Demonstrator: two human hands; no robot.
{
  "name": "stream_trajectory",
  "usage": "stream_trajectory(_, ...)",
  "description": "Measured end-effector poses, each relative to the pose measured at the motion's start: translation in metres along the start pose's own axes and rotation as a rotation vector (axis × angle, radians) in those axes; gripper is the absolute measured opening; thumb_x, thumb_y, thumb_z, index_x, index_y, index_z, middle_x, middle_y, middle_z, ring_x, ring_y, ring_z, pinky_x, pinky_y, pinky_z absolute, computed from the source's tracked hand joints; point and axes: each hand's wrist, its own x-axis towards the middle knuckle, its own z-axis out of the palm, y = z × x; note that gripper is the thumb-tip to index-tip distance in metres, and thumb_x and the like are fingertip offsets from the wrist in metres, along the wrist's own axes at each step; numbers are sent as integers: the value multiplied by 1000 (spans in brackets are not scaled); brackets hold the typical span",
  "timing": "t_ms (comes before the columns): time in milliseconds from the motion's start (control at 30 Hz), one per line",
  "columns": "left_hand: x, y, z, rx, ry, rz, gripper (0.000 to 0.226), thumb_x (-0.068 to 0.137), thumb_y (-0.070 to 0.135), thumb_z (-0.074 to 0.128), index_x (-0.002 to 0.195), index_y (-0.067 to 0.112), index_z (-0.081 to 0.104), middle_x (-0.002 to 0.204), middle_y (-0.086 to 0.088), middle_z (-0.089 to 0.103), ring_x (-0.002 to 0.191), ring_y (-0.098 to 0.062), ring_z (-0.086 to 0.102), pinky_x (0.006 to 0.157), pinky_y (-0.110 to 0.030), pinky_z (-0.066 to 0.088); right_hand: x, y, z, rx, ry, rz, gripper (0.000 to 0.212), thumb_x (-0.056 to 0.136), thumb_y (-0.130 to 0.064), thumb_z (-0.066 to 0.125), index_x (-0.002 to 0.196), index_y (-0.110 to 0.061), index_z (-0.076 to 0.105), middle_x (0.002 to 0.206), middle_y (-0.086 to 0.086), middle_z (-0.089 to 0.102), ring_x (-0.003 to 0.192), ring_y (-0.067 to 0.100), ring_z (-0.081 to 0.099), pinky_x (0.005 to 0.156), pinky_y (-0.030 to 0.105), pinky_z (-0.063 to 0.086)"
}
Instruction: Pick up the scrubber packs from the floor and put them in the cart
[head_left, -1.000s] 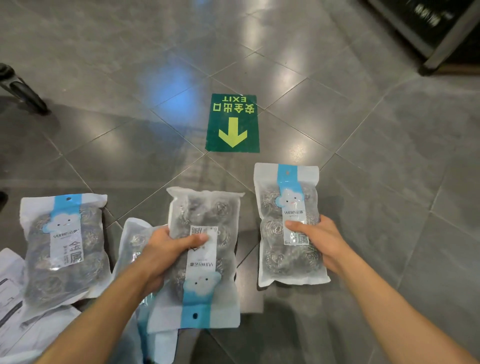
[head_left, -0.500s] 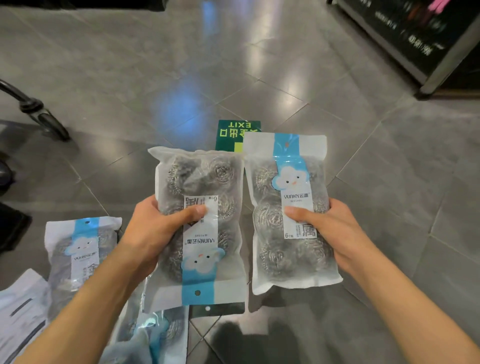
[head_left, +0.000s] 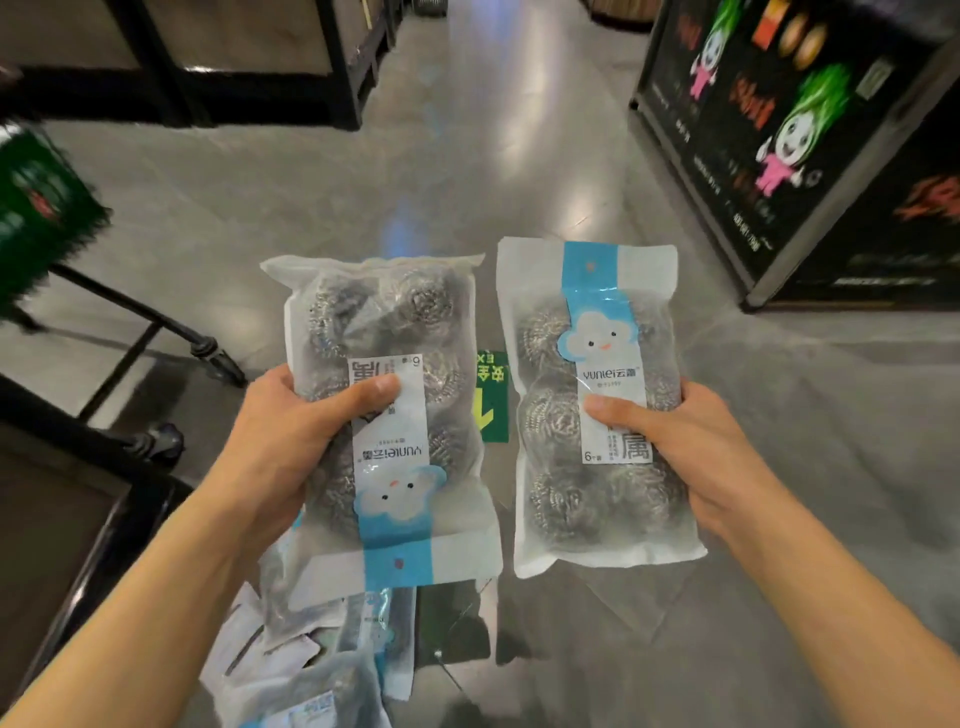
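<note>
I hold two clear packs of steel-wool scrubbers, each with a blue stripe and a white cloud label. My left hand grips one scrubber pack upside down, thumb on its label. My right hand grips the other scrubber pack upright. Both packs are raised well above the floor, side by side, a narrow gap between them. More scrubber packs lie in a loose heap on the floor below my left forearm. The cart shows at the left as black tubes with a wheel.
A green exit sticker on the grey tiled floor shows between the packs. A black display stand with cartoon figures stands at the right. Dark shelving runs along the back left, and a green crate sits at the far left.
Both hands lifted their packs from the floor and raised them higher. My view tilted up, bringing the cart frame, the shelving and the display stand into sight.
</note>
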Motion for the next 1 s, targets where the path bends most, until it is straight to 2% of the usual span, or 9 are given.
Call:
stream_trajectory(133, -51, 145, 9, -10, -13, 50, 35, 73, 11, 84, 105, 3, 73, 87, -14, 80, 73, -25, 78, 61, -37, 64, -65, -143, -17, 21, 9, -59, 41, 72, -12, 88, 109, -17, 73, 95, 2, 82, 86, 20, 80, 82, 40, 62)
stream_trajectory(267, -108, 276, 17, -23, -31, 127, 27, 76, 9, 82, 100, 2, 73, 81, -10, 80, 66, -20, 77, 54, -30, 61, -132, -272, -31, 19, -6, -150, 50, 58, -21, 89, 106, -21, 74, 93, 0, 82, 85, 18, 80, 83, 39, 61)
stream_trajectory(333, -137, 333, 20, -25, -37, 178, 32, 70, 13, 84, 98, 3, 74, 82, -11, 80, 68, -21, 78, 56, -31, 62, -165, -327, -35, 12, -10, -203, 49, 61, -20, 89, 107, -21, 74, 94, 0, 82, 85, 17, 79, 80, 38, 63)
stream_trajectory(467, -186, 419, 22, -19, -52, 273, 50, 59, 26, 86, 104, 5, 75, 92, -13, 81, 81, -27, 79, 71, -41, 65, -218, -409, -45, 22, -5, -278, 41, 71, -17, 88, 110, -21, 75, 96, 0, 82, 87, 17, 79, 80, 35, 61)
stream_trajectory(633, -226, 484, 26, -75, -116, 374, 35, 67, 18, 82, 99, 6, 74, 87, -9, 81, 74, -20, 78, 61, -31, 63, -260, -465, -56, 67, 63, -337, 46, 70, -17, 89, 114, -18, 75, 95, 1, 82, 85, 17, 79, 78, 35, 62)
stream_trajectory(733, -233, 503, 26, -100, -112, 421, 27, 75, 12, 81, 100, 4, 74, 83, -7, 80, 72, -18, 77, 58, -27, 60, -272, -484, -61, 88, 85, -369, 41, 72, -15, 87, 111, -17, 74, 94, 2, 82, 81, 15, 79, 72, 33, 64)
stream_trajectory(867, -237, 518, 23, -123, -101, 445, 19, 80, 6, 79, 98, 3, 73, 76, -6, 79, 66, -17, 76, 54, -27, 59, -278, -498, -60, 73, 93, -405, 46, 68, -20, 90, 112, -21, 75, 97, 0, 82, 89, 19, 79, 91, 43, 60)
stream_trajectory(1000, -237, 527, 13, -112, -88, 469, 20, 79, 9, 82, 97, 4, 74, 79, -8, 79, 68, -20, 77, 56, -30, 60, -282, -506, -48, 76, 80, -451, 64, 56, -27, 90, 117, -23, 73, 98, -1, 82, 88, 16, 79, 87, 40, 60)
